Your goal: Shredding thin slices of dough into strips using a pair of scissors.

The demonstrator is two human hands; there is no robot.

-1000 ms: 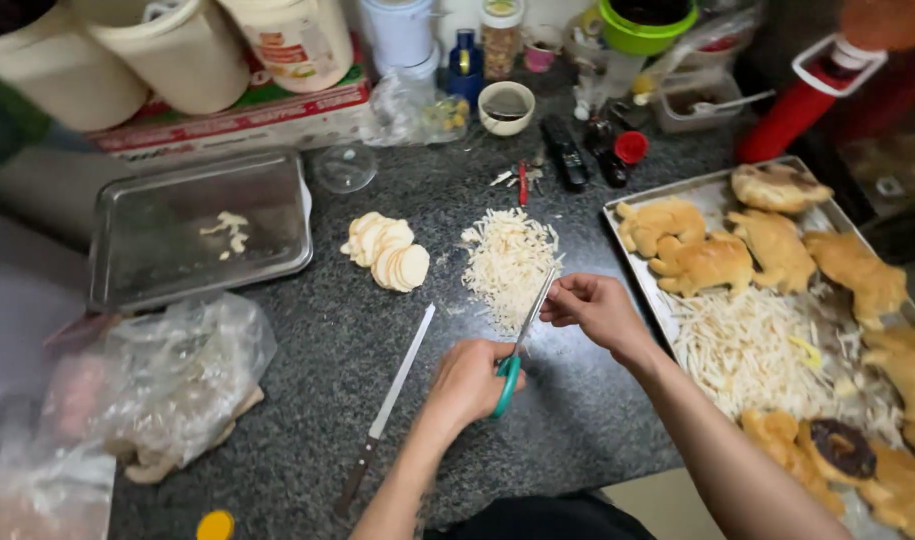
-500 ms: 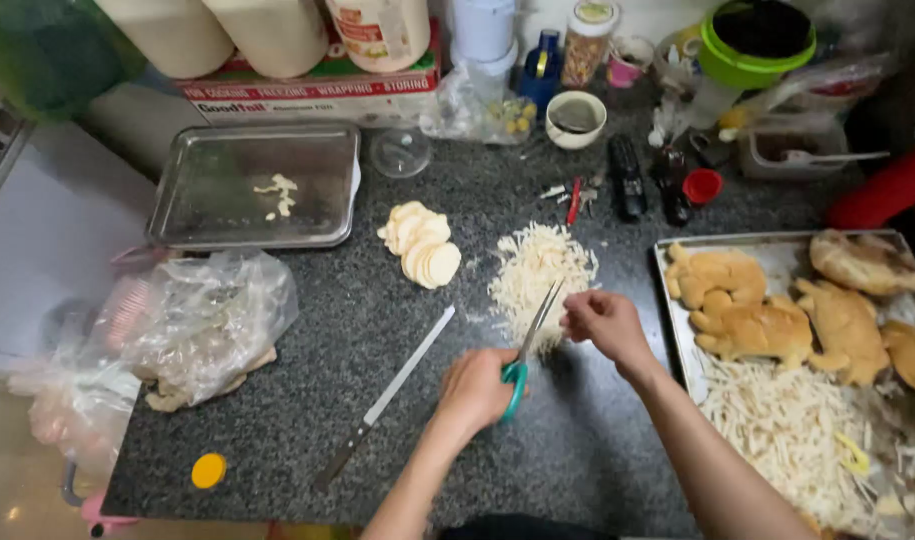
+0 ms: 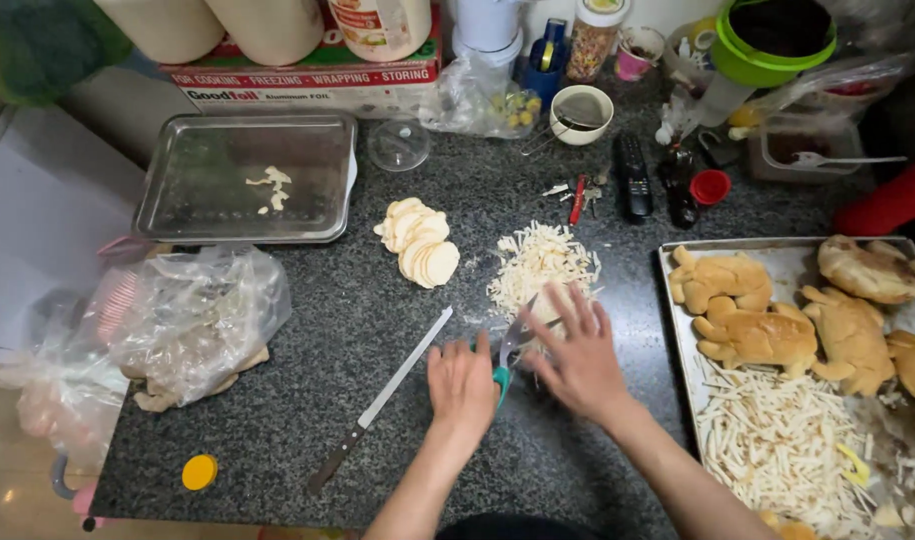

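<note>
Two piles tell me the progress from the head view: a heap of cut white strips [image 3: 540, 268] lies just beyond the teal-handled scissors [image 3: 510, 352], while a stack of uncut pale round slices [image 3: 419, 240] waits to their far left, so I judge the cutting partly done. My left hand [image 3: 462, 385] is closed on the scissors' handles, my right hand [image 3: 577, 355] lies spread flat and holding nothing beside the blades, and the scissors' long axis runs from me toward the heap, tips pointing away and slightly right.
</note>
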